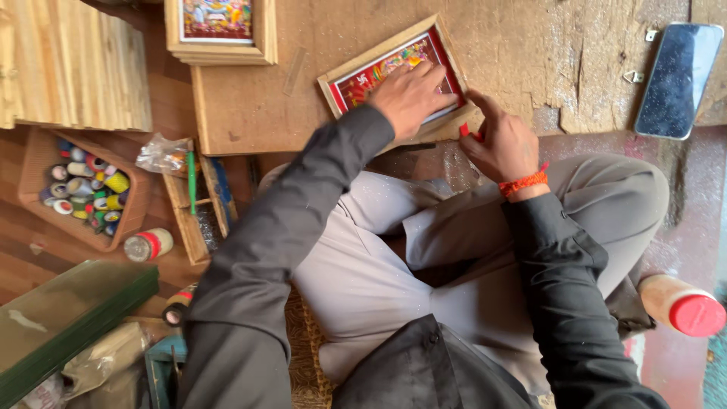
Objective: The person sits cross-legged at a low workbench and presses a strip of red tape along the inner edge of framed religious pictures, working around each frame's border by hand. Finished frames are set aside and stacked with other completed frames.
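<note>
A small wooden picture frame (337, 78) with a colourful red-bordered picture lies tilted on a low wooden board (250, 113). My left hand (413, 95) presses flat on the picture's lower right part. My right hand (503, 144), with a red thread band on its wrist, is closed on a small red-handled tool (463, 130) at the frame's lower right edge; the forefinger points at the frame's corner. What the tool's tip touches is hidden.
A second framed picture (219, 30) sits at the board's far edge. A dark phone (679, 79) lies at the right. A wooden tray of tape rolls (83, 189), a small box with a green tool (193, 201), and a red-capped bottle (681, 307) surround my crossed legs.
</note>
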A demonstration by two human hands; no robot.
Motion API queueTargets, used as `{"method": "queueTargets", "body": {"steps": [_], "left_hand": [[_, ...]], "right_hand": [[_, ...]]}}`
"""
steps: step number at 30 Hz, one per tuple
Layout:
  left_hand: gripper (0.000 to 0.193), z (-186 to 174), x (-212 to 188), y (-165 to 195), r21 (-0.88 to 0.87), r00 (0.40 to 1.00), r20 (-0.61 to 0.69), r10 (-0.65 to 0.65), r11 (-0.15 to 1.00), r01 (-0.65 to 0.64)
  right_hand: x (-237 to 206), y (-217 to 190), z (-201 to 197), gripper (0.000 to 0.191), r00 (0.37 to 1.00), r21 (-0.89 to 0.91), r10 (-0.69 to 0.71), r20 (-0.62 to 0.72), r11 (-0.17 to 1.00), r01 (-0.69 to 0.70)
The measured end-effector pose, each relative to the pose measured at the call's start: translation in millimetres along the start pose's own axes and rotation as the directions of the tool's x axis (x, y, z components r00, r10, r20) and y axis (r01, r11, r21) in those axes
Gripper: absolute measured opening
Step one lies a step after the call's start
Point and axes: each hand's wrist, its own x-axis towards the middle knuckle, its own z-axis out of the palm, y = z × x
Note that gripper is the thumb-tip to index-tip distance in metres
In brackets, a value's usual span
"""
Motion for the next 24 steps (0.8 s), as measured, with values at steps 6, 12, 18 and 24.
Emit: {"method": "queueTargets", "body": {"steps": [6, 12, 18, 24], "left_hand": [[0.042, -37.9, -79.9, 48.7, -0.253, 0.923, -0.088, -0.374, 0.905, 0.342], [0.029, -42.4, -86.6, 37.6, -0.252, 0.902, -0.108, -0.418, 0.889, 0.382], [0.034, -44.4, -32.6, -84.0, 0.055, 0.881, -0.255, -0.399, 0.903, 0.425], [0.063, -34.8, -5.1, -173.6, -0.043, 0.726, -0.493, -0.48, 0.847, 0.53]], "right_hand": [[-6.6, 4.3, -6.7, 0.065, 0.96, 0.274, 0.065, -0.272, 0.962, 0.012], [-2.1, -5.6, -10.5, 0.067, 0.934, 0.434, 0.079, -0.349, 0.897, 0.087], [-2.2, -16.6, -11.9, 0.067, 0.935, 0.491, 0.056, -0.349, 0.861, 0.132], [1.0, -20.9, -8.7, 0.067, 0.957, 0.432, 0.055, -0.284, 0.899, 0.077]]}}
